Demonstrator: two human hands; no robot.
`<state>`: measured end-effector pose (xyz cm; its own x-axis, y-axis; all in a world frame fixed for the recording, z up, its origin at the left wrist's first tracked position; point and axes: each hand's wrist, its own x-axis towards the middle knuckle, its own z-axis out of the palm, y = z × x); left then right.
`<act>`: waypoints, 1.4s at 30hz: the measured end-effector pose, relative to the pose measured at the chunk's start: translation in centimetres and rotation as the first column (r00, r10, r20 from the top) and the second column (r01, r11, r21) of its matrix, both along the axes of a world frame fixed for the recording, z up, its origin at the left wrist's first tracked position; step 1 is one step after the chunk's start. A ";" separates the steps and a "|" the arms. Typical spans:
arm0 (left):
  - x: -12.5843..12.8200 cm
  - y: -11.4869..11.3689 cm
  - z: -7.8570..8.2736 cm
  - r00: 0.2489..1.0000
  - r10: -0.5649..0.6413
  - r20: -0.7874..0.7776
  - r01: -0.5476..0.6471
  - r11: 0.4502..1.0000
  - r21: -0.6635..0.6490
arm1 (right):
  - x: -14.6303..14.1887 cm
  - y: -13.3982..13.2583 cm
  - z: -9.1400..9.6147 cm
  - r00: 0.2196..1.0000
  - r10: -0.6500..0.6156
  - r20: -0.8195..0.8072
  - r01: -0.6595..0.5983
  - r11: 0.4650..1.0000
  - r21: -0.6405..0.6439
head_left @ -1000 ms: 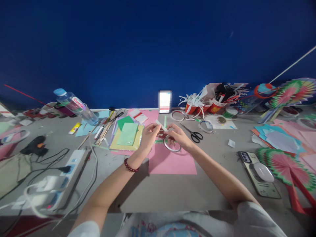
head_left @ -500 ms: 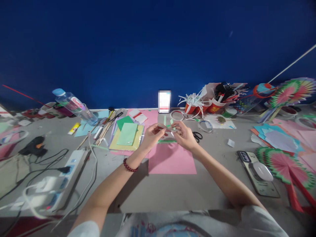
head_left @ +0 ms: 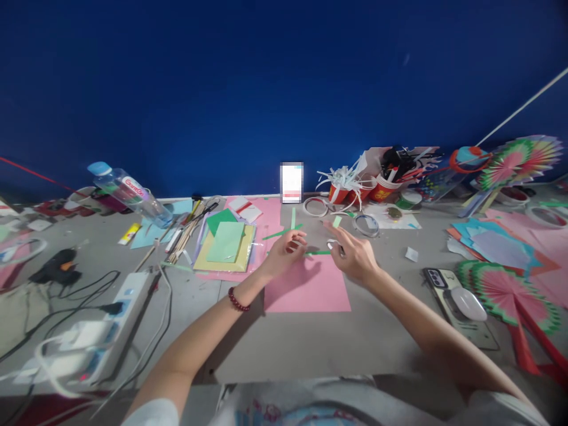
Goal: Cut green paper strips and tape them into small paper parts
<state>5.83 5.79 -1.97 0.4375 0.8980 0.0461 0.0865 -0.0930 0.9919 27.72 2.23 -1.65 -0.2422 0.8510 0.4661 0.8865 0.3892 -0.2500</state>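
Observation:
My left hand [head_left: 287,253] hovers over the far edge of a pink paper sheet [head_left: 306,293], its fingers curled toward the thumb; whatever lies inside them is too blurred to name. To its right, my right hand [head_left: 357,257] has its index finger stretched forward. By its thumb is a small white curled strip [head_left: 331,243], and a pale green paper piece [head_left: 337,221] shows at the fingertips. A narrow green strip [head_left: 320,252] runs along the pink sheet's far edge. Another green strip [head_left: 279,232] slants behind my left hand, near an upright pale green strip [head_left: 293,218].
Stacked green and yellow papers [head_left: 225,241] lie left. Tape rolls [head_left: 315,206] and red cups [head_left: 339,193] stand behind. At right are a phone [head_left: 461,307], a white mouse [head_left: 468,303] and a paper fan [head_left: 510,296]. A bottle [head_left: 133,192] and power strip [head_left: 126,319] are left.
My hands have come apart; the right moved right and its index finger stretched out, the pale green piece and white strip shifting with it. The slanting green strip has come into view.

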 end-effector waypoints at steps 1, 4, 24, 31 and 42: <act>0.0 0.0 -0.4 0.999 -0.005 -0.038 0.006 0.999 0.041 | 0.8 -0.1 -0.4 0.994 0.027 0.109 -0.026 1.000 -0.016; 0.0 -0.2 -1.4 0.991 0.007 -0.131 0.014 0.986 0.164 | 3.1 -0.3 -1.2 0.925 0.154 0.347 -0.111 0.984 -0.142; 0.6 -0.6 -4.0 0.854 0.134 -0.503 0.243 0.752 0.613 | 3.1 -0.2 -3.9 0.903 0.256 0.346 -0.173 0.952 -0.253; 0.6 -0.5 -4.2 0.845 0.159 -0.511 0.241 0.739 0.629 | 3.5 0.2 -4.6 0.894 0.242 0.378 -0.159 0.958 -0.238; 0.8 -1.0 -4.3 0.804 0.169 -0.570 0.342 0.653 0.676 | 3.8 0.0 -3.5 0.963 0.194 0.189 -0.119 0.929 -0.349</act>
<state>6.60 4.84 -6.29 0.6813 0.6262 0.3791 0.5204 -0.7786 0.3507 31.49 2.24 -5.11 -0.4476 0.8902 0.0848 0.8680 0.4553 -0.1981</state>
